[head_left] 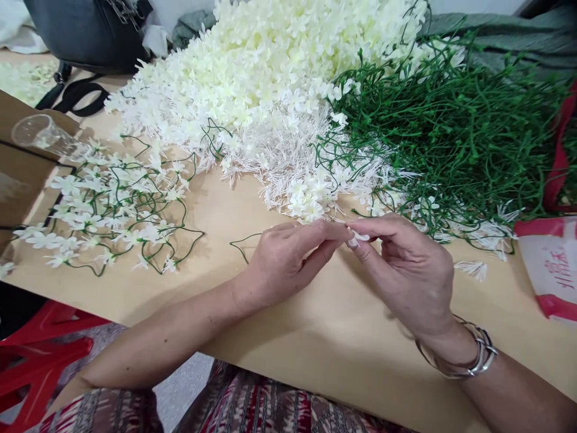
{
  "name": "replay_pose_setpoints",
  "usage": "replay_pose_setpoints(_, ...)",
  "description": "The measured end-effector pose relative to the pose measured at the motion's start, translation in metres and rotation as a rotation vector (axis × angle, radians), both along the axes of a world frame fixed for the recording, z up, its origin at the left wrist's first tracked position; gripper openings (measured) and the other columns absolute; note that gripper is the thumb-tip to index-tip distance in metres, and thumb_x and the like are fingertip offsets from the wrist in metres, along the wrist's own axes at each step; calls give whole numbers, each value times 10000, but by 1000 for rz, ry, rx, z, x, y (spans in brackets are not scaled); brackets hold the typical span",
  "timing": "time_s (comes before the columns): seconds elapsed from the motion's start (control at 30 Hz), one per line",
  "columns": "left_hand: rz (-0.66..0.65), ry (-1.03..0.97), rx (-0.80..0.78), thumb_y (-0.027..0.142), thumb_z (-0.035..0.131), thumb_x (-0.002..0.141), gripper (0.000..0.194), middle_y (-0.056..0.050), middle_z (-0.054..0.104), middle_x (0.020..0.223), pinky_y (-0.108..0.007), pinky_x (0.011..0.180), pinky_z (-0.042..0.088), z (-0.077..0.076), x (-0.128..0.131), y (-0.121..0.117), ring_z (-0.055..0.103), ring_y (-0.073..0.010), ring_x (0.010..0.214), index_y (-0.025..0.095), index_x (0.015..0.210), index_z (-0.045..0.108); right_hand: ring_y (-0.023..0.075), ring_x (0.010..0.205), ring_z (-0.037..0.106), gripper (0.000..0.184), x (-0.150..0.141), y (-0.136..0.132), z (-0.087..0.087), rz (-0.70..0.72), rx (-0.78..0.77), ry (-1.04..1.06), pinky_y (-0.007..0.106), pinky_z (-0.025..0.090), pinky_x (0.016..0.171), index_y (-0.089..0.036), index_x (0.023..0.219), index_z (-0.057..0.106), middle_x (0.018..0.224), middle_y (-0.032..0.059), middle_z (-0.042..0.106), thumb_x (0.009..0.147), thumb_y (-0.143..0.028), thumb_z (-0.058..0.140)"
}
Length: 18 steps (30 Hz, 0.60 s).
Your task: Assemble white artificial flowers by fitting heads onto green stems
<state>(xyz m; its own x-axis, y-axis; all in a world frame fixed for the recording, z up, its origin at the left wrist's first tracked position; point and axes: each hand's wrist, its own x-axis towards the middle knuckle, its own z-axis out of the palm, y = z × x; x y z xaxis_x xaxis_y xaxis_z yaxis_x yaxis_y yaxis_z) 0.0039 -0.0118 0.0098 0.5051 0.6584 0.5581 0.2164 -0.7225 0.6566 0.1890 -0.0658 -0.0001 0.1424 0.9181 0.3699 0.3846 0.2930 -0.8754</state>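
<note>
My left hand (288, 255) has its thumb and forefinger pinched together. A thin green plastic stem (243, 242) sticks out from behind this hand on its left side; the fingers hide the rest of it. My right hand (406, 270), with bracelets at the wrist, pinches a small white artificial flower (359, 236) between thumb and forefinger. The fingertips of both hands meet at this flower, just above the table (324, 355). Right behind them lies a small cluster of white flowers (311, 195).
A large heap of cream artificial flowers (270, 60) rises at the back, beside a pile of green stems (473, 126). Several flowered stems (117, 204) lie at left, near a clear plastic cup (45, 135) and a cardboard box (22, 156). A red-and-white packet (552, 264) sits at right.
</note>
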Motion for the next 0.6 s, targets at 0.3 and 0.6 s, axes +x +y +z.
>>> replay_pose_setpoints(0.3,141,-79,-203,124,579,1002,204,-97,795,1233,-257,669,549,12,-17,22,797,-143,895,204,1183,631,205,764,661,145,7,4,0,10,-19,25,374,519,690,-321,949,759,847,-1,726,952,-178,731)
replay_pose_setpoints(0.6,-173,503,-135,195,649,964,135,-49,782,1030,-305,853,560,53,-74,56,733,-181,954,240,1020,763,217,986,761,138,4,7,-12,47,-55,141,400,619,894,-276,924,714,1001,49,789,904,-141,732)
